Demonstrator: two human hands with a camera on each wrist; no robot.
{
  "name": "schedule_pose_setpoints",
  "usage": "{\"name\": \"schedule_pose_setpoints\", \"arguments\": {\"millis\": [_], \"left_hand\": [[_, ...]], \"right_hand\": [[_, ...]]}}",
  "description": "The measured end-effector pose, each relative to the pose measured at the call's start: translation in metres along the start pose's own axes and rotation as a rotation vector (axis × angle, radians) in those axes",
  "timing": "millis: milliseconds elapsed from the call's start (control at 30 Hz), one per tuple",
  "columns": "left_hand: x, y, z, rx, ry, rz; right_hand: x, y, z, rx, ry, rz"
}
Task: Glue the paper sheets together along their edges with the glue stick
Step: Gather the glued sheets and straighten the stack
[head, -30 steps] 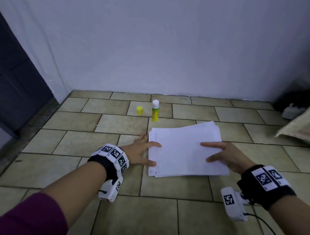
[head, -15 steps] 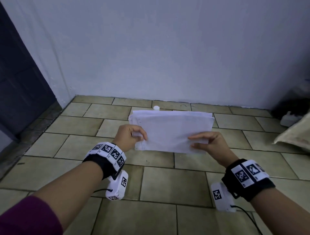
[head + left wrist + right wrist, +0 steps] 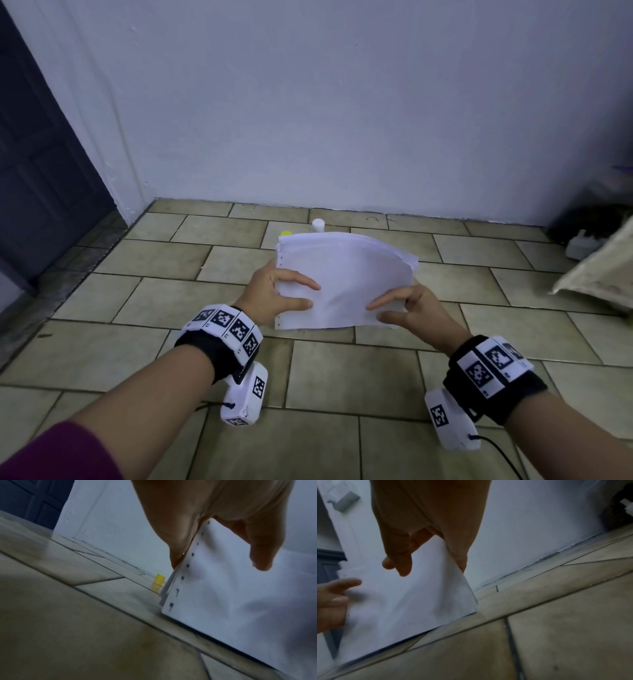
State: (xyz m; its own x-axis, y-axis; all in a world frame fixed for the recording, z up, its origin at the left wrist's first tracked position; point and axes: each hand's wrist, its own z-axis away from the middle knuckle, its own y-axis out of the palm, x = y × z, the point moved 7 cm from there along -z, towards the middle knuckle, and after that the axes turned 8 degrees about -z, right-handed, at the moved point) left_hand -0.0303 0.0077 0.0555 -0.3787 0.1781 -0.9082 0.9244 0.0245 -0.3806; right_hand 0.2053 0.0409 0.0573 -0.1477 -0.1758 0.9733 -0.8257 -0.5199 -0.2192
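Note:
A stack of white punched paper sheets (image 3: 346, 274) stands on its lower edge on the tiled floor (image 3: 342, 377), leaning away from me and bowed on the right. My left hand (image 3: 274, 294) pinches its punched left side, thumb in front (image 3: 262, 555). My right hand (image 3: 407, 308) pinches the lower right side, as the right wrist view shows on the paper (image 3: 412, 601). Behind the stack, only the white top of the glue stick (image 3: 318, 225) shows. Its yellow cap (image 3: 159, 579) stands on the floor beside it, off the stick.
A white wall (image 3: 342, 120) rises just behind the glue stick. A dark door (image 3: 41, 171) is at the left. At the right lie a pale sack (image 3: 599, 274) and a small white object (image 3: 582, 244) in a dark corner.
Both hands picked the stack up off the floor, where it lay flat, and turned it upright. It has since come down so its lower edge meets the tiles.

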Motion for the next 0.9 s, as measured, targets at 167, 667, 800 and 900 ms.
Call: {"name": "schedule_pose_setpoints", "arguments": {"millis": [167, 667, 800, 900], "left_hand": [[-0.003, -0.008, 0.001, -0.009, -0.004, 0.017], [-0.014, -0.017, 0.001, -0.121, 0.159, -0.168], [-0.001, -0.009, 0.004, -0.004, 0.086, -0.193], [0.005, -0.009, 0.003, 0.012, 0.050, -0.245]], "right_hand": [[0.005, -0.020, -0.001, -0.108, -0.069, 0.057], [0.012, -0.020, 0.002, -0.079, -0.110, 0.140], [0.000, -0.012, 0.003, 0.015, 0.031, 0.269], [0.003, -0.011, 0.003, -0.001, 0.058, 0.312]]}}
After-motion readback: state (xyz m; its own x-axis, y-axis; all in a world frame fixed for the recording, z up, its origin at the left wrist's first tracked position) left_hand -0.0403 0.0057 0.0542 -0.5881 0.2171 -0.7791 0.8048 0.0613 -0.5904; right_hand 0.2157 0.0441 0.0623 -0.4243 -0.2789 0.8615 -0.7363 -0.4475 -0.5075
